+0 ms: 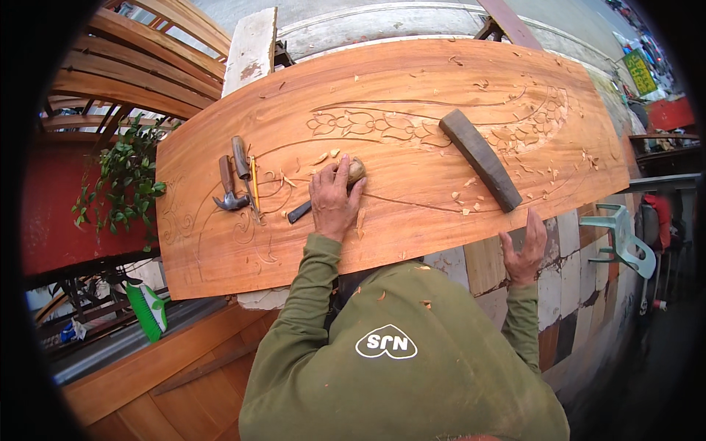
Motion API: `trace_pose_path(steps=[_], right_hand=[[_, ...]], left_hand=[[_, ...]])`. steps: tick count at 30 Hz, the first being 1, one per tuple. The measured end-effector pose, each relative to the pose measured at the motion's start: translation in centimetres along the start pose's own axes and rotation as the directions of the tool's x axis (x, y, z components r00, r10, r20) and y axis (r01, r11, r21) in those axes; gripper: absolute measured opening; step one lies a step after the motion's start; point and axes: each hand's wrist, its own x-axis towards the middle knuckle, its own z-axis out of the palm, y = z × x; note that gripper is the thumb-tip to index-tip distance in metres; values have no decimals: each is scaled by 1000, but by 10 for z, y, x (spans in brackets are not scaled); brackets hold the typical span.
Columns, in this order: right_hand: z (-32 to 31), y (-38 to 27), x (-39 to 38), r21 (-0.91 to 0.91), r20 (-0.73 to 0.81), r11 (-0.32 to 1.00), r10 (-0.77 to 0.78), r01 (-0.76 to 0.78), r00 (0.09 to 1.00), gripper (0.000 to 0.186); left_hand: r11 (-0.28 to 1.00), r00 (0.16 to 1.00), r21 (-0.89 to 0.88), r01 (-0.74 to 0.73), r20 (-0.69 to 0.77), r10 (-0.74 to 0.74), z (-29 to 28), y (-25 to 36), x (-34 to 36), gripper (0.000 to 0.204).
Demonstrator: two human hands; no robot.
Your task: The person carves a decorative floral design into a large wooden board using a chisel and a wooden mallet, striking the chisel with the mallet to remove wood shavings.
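My left hand (334, 197) lies over a tool on a carved wooden board (287, 253), fingers and thumb around its rounded wooden end (356, 171). A black bar-like end (299, 212) sticks out on the hand's other side; my palm hides the middle, so I cannot tell if both belong together. My right hand (525, 250) holds nothing, fingers apart, at the board's near edge. Just beyond its fingertips is the end of a long dark wooden block (482, 160), lying aslant over carved leaves. Left of my left hand lie a claw hammer (231, 184), a wooden-handled tool (240, 157) and a yellow pencil (254, 180).
Wood shavings (471, 181) are scattered over the board. A leafy plant (121, 176) and slatted wooden furniture (140, 62) stand at left, with a green brush (148, 312) lower down. A pale green plastic chair (621, 239) stands at right on the patchwork floor (562, 301).
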Motion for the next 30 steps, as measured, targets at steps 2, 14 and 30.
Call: trace_pose_path(steps=[2, 14, 30], right_hand=[[22, -8, 41, -54, 0, 997, 52, -52, 999, 84], [84, -29, 75, -188, 72, 926, 346, -327, 936, 77], [89, -30, 82, -188, -45, 941, 278, -281, 960, 73]], left_hand=[[999, 999, -20, 45, -14, -46, -5, 6, 8, 72], [991, 998, -123, 49, -22, -52, -7, -4, 6, 49], [827, 953, -473, 304, 137, -272, -35, -9, 110, 63]])
